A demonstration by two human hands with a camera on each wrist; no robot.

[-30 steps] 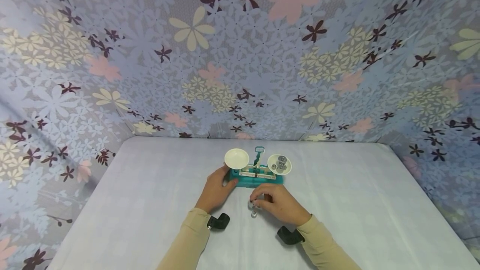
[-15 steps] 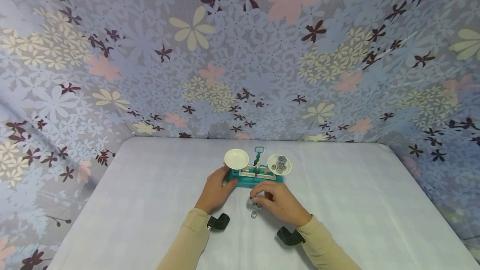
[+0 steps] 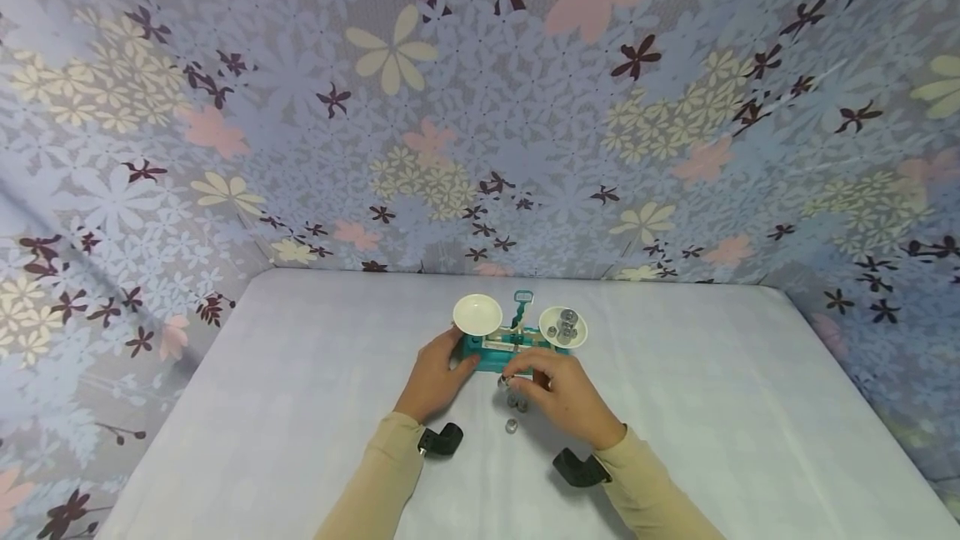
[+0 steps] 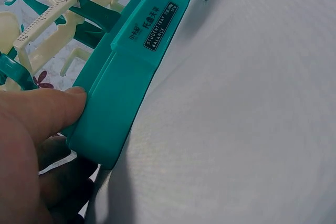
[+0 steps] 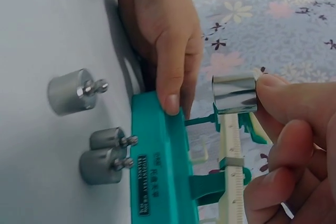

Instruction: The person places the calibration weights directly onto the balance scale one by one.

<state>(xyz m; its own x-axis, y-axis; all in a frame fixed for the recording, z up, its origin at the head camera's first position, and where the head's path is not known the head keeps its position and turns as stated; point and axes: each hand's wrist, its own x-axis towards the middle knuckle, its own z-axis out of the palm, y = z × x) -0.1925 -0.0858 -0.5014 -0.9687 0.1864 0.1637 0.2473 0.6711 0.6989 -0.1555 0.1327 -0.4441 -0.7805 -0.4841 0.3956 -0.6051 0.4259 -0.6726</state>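
Observation:
My left hand (image 3: 437,375) grips the left end of a green tray balance (image 4: 113,98), its thumb on the base and the fingers at the far side. My right hand (image 3: 562,394) pinches a shiny metal weight (image 5: 233,94) between thumb and fingertips. The weight is held in the air in front of the balance; its knob is hidden by the fingers. Three loose knobbed weights stand on the cloth: a single weight (image 5: 67,95) nearer me, and a smaller weight (image 5: 105,138) beside a bigger weight (image 5: 97,167).
The balance's left pan (image 3: 477,315) is bare. Several metal weights (image 3: 568,317) sit in its right pan (image 3: 550,319). A white cloth (image 3: 315,373) covers the table, with flowered fabric (image 3: 480,123) hanging behind. Black wrist cameras (image 3: 577,469) stick out near both hands.
My right hand has lifted the pinched weight off the cloth toward the balance, uncovering two weights that stood behind the fingers. The left hand keeps its hold. The head view has shifted slightly.

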